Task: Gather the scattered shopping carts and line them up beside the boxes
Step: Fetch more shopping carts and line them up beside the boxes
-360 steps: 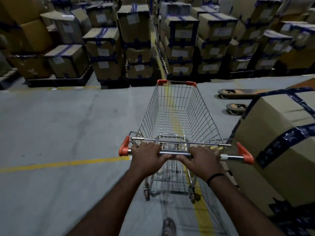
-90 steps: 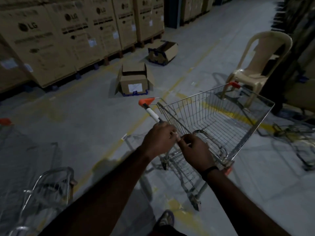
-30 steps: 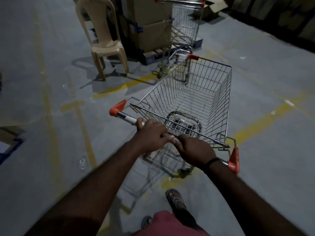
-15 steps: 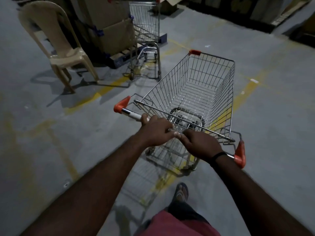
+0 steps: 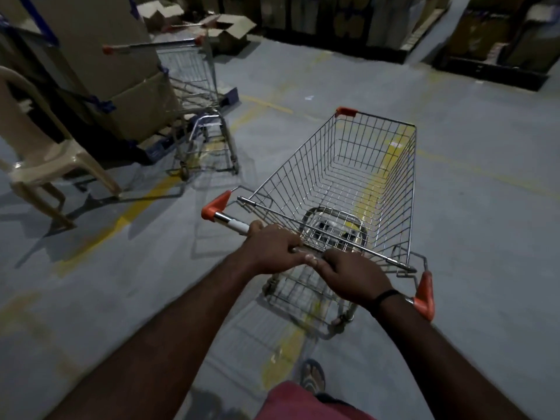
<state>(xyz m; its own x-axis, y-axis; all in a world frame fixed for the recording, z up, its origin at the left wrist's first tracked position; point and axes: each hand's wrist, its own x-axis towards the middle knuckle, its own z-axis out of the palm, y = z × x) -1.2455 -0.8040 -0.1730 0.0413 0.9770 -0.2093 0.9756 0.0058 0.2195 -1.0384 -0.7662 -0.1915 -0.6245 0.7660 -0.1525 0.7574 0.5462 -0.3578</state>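
Shopping cart [image 5: 306, 168] of silver wire mesh stands on the grey concrete floor [image 5: 485, 207] in the middle of the view, its basket pointing toward 1 o'clock. The basket tapers to a narrower front. Orange plastic caps [image 5: 215, 206] mark both ends of the chrome handle bar [image 5: 230, 222], and another sits on the front left corner. A folded child-seat flap lies against the rear wall, and a yellow painted floor line [image 5: 142, 204] shows through the mesh.

The left hand [image 5: 272, 250] and right hand [image 5: 354, 275] grip the bar side by side, touching at its middle. The fingers [image 5: 292, 244] of both are curled over the bar, knuckles up. A black wristband [image 5: 386, 297] circles the right wrist.

At 11 o'clock a second wire cart [image 5: 191, 71] with orange handle ends stands just beside the stacked brown cardboard boxes [image 5: 91, 40], well apart from the held one. At 9 o'clock a beige plastic chair [image 5: 39, 159] stands near the same stack.
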